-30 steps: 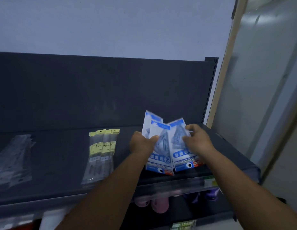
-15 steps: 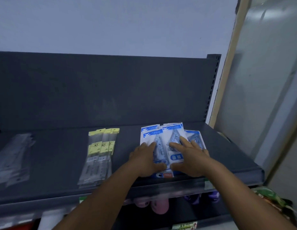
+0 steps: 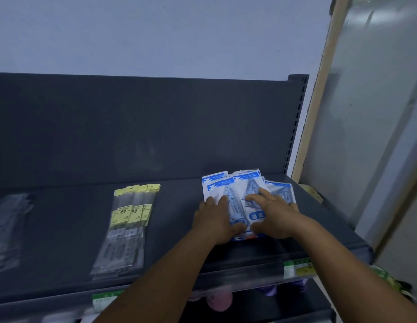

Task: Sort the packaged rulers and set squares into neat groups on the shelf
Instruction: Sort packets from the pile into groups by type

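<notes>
Dark grey metal shelf [image 3: 175,229] against a pale wall, frosted panel on the right. A second ago both hands held the blue-and-white set square packs [image 3: 240,194] lifted and fanned off the shelf; now the packs lie flat at the right end, near the front edge, still overlapping unevenly, one poking out to the right. Left hand [image 3: 214,220] and right hand [image 3: 275,217] both rest palm-down on the pile, fingers straight and slightly spread, pressing, not gripping. The yellow-labelled ruler packs [image 3: 128,224] sit in their own group mid-shelf, well apart, unchanged. Clear packs [image 3: 7,227] at far left, blurred, contents unclear. Judgement: set squares are placed as a group; squaring up the fan is what remains. Slick sleeves may slide.
</notes>
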`<move>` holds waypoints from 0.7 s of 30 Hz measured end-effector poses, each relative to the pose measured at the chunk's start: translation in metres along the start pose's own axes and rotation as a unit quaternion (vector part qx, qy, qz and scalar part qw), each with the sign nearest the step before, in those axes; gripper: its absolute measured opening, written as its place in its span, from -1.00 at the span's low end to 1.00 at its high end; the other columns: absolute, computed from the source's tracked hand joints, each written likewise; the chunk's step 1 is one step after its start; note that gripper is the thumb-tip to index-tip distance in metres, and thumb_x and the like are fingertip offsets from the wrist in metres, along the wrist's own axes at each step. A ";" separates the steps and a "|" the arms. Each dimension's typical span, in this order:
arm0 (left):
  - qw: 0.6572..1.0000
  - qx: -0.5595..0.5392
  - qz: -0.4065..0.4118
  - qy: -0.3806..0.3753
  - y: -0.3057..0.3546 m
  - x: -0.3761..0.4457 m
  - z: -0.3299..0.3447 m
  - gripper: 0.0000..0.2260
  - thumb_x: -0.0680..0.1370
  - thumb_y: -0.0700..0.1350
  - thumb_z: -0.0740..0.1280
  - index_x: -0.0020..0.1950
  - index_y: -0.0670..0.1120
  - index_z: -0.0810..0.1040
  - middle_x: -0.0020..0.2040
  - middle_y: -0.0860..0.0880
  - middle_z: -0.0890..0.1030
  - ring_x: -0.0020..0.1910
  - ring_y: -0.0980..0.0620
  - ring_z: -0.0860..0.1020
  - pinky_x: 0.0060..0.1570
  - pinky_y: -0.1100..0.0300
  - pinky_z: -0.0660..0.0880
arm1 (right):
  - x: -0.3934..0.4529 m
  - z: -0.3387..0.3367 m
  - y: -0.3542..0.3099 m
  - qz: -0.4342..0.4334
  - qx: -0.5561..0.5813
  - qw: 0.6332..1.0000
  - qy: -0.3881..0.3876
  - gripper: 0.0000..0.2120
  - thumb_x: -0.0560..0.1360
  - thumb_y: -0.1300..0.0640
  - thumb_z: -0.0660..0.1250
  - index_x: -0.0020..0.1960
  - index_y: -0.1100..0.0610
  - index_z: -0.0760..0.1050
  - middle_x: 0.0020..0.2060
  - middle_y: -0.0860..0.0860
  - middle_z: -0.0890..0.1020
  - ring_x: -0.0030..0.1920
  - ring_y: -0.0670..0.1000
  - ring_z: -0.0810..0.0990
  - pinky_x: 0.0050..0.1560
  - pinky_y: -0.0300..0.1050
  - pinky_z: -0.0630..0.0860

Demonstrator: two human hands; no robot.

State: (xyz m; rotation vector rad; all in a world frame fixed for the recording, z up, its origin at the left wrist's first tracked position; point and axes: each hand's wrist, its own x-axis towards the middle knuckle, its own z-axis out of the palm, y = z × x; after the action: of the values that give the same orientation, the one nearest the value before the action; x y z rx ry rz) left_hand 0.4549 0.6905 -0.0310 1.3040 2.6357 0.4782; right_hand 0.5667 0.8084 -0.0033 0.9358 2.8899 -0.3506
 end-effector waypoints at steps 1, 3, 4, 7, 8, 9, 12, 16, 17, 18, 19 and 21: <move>1.000 0.001 0.001 -0.002 0.000 0.000 -0.001 -0.21 0.46 0.30 0.30 0.55 0.03 0.04 0.44 -0.09 0.23 0.38 -0.11 0.25 0.32 0.00 0.29 | 0.000 0.000 -0.001 0.001 -0.001 1.000 0.000 -0.25 0.46 -0.11 0.36 0.50 -0.24 0.00 0.55 -0.12 -0.13 0.55 0.12 -0.14 0.49 0.23 -0.08; 1.000 0.002 0.008 -0.006 -0.001 -0.002 -0.004 -0.22 0.47 0.29 0.28 0.55 0.02 0.03 0.44 -0.08 0.23 0.38 -0.11 0.25 0.32 0.00 0.28 | 0.000 0.000 -0.004 0.002 -0.005 1.000 0.001 -0.24 0.47 -0.12 0.34 0.52 -0.20 -0.02 0.56 -0.10 -0.13 0.55 0.11 -0.17 0.49 0.22 -0.11; 1.000 0.004 0.014 -0.006 -0.002 -0.004 -0.006 -0.23 0.48 0.29 0.27 0.56 0.01 0.02 0.45 -0.08 0.23 0.38 -0.11 0.25 0.32 0.01 0.27 | -0.001 0.000 -0.006 0.002 -0.006 1.000 0.004 -0.23 0.47 -0.14 0.33 0.53 -0.17 -0.04 0.56 -0.09 -0.14 0.55 0.11 -0.19 0.49 0.21 -0.13; 0.999 0.025 0.035 0.005 -0.009 -0.012 -0.016 -0.23 0.53 0.26 0.23 0.58 -0.03 -0.04 0.52 -0.08 0.16 0.45 -0.11 0.19 0.39 0.02 0.18 | -0.007 0.001 -0.017 0.002 -0.022 0.999 0.026 -0.22 0.50 -0.20 0.27 0.56 -0.10 -0.07 0.56 -0.05 -0.15 0.55 0.08 -0.22 0.49 0.19 -0.18; 0.998 0.036 0.041 0.010 -0.012 -0.016 -0.020 -0.23 0.53 0.25 0.23 0.58 -0.04 -0.05 0.53 -0.08 0.14 0.47 -0.10 0.17 0.41 0.03 0.15 | -0.009 0.002 -0.023 0.000 -0.031 0.999 0.033 -0.23 0.51 -0.22 0.24 0.56 -0.07 -0.08 0.56 -0.04 -0.16 0.55 0.08 -0.22 0.48 0.18 -0.20; 0.998 0.046 0.046 0.012 -0.016 -0.020 -0.024 -0.24 0.54 0.24 0.23 0.58 -0.05 -0.04 0.54 -0.08 0.14 0.48 -0.10 0.17 0.43 0.03 0.14 | -0.011 0.003 -0.029 -0.001 -0.039 0.998 0.039 -0.23 0.52 -0.23 0.22 0.57 -0.04 -0.09 0.56 -0.03 -0.16 0.55 0.07 -0.22 0.49 0.18 -0.20; 0.996 0.068 0.057 0.027 -0.031 -0.035 -0.037 -0.27 0.53 0.23 0.24 0.56 -0.07 0.05 0.50 -0.09 0.24 0.45 -0.09 0.23 0.42 0.03 0.19 | -0.019 0.004 -0.054 -0.006 -0.049 0.997 0.057 -0.23 0.53 -0.24 0.17 0.57 0.01 -0.11 0.57 -0.03 -0.11 0.55 0.05 -0.21 0.49 0.14 -0.21; 0.993 0.093 0.047 0.049 -0.061 -0.067 -0.059 -0.33 0.54 0.21 0.25 0.52 -0.07 0.12 0.46 -0.09 0.31 0.41 -0.09 0.29 0.37 0.03 0.25 | -0.034 0.008 -0.100 -0.038 -0.060 0.995 0.074 -0.27 0.55 -0.23 0.15 0.57 0.04 -0.06 0.57 -0.04 -0.03 0.56 0.03 -0.14 0.50 0.11 -0.17; 0.993 0.100 0.040 0.050 -0.070 -0.077 -0.066 -0.32 0.54 0.20 0.25 0.54 -0.08 0.09 0.48 -0.09 0.28 0.43 -0.09 0.26 0.38 0.03 0.24 | -0.038 0.010 -0.114 -0.050 -0.059 0.994 0.075 -0.28 0.55 -0.22 0.15 0.57 0.04 -0.05 0.57 -0.04 -0.01 0.56 0.03 -0.12 0.50 0.11 -0.16; 0.993 0.104 0.033 0.050 -0.080 -0.087 -0.072 -0.31 0.55 0.18 0.24 0.55 -0.09 0.07 0.49 -0.09 0.25 0.44 -0.09 0.25 0.38 0.04 0.23 | -0.042 0.012 -0.129 -0.062 -0.057 0.994 0.075 -0.29 0.55 -0.22 0.15 0.56 0.05 -0.04 0.56 -0.03 0.01 0.56 0.03 -0.10 0.50 0.10 -0.15; 0.993 0.105 0.025 0.051 -0.091 -0.097 -0.079 -0.32 0.55 0.18 0.24 0.55 -0.09 0.06 0.50 -0.09 0.25 0.44 -0.09 0.25 0.38 0.04 0.23 | -0.045 0.015 -0.143 -0.074 -0.057 0.993 0.076 -0.29 0.55 -0.22 0.15 0.56 0.06 -0.03 0.56 -0.03 0.02 0.56 0.03 -0.09 0.50 0.10 -0.13; 0.993 0.108 0.008 0.052 -0.113 -0.119 -0.092 -0.33 0.56 0.18 0.24 0.55 -0.08 0.08 0.50 -0.09 0.25 0.44 -0.10 0.25 0.37 0.03 0.22 | -0.053 0.019 -0.174 -0.094 -0.058 0.991 0.080 -0.28 0.55 -0.22 0.15 0.56 0.07 -0.02 0.56 -0.02 0.03 0.56 0.04 -0.08 0.50 0.11 -0.12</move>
State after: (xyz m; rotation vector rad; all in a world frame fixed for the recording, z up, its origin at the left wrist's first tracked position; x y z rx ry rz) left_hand 0.4169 0.5120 0.0151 1.3975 2.8306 0.2754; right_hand 0.5078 0.6367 0.0195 0.7063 3.1146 -0.1227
